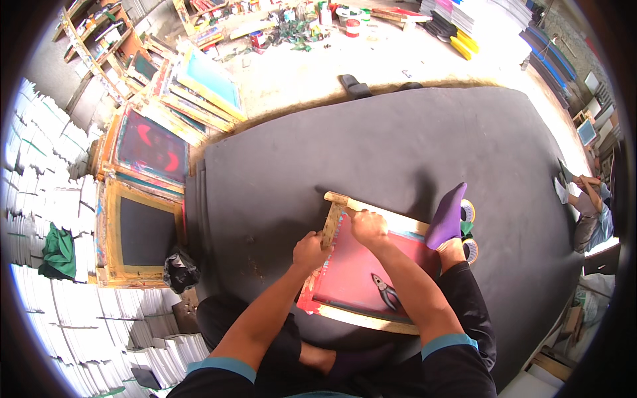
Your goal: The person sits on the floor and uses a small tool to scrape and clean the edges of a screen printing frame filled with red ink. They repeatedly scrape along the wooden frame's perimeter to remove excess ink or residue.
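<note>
In front of me a wooden screen-printing frame [371, 322] with red mesh lies tilted on black sheeting. My left hand [310, 251] is closed round the frame's left wooden side, just below its far left corner. At the far rail near that same corner, my right hand [369, 226] is closed, its fingertips partly hidden. Pliers [384, 290] with dark handles rest on the mesh near my right forearm. My foot in a purple sock [448, 215] presses against the far right end of the frame. Beside the foot are two rolls of tape [468, 211] and a small green piece [467, 229].
Black sheets [318, 146] are stacked beneath me. More printing frames [149, 142] lean at the left, with a black plastic bag [180, 268] and white paper stacks [66, 318]. Paint cans [352, 28] and a slipper [355, 87] are beyond. Another person [590, 215] sits far right.
</note>
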`<state>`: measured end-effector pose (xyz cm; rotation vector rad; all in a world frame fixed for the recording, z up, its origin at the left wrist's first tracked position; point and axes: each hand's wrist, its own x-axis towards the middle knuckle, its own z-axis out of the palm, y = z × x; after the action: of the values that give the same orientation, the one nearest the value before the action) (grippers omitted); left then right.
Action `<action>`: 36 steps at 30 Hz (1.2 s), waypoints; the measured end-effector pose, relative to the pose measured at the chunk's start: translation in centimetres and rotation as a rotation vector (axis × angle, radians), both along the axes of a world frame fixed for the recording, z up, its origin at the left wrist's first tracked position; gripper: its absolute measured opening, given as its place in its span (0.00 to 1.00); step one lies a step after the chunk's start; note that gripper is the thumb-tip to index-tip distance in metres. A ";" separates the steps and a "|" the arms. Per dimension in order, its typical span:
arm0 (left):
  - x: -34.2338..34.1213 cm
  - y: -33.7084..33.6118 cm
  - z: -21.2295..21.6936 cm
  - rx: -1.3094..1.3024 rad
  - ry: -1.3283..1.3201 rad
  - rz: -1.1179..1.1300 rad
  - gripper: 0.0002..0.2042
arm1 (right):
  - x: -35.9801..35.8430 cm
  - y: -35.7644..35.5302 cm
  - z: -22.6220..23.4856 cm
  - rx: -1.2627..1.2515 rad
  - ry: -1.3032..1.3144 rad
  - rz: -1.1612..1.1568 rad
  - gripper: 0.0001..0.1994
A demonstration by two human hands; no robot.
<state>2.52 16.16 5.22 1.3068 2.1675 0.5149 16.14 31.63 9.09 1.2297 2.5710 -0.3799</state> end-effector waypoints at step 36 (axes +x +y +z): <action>0.3 0.2 -0.9 0.015 0.007 0.004 0.21 | -0.9 -1.7 0.2 0.041 -0.073 -0.018 0.20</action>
<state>2.78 16.33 4.33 1.3142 2.1762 0.5303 15.23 29.93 9.27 1.2579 2.5192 -0.2823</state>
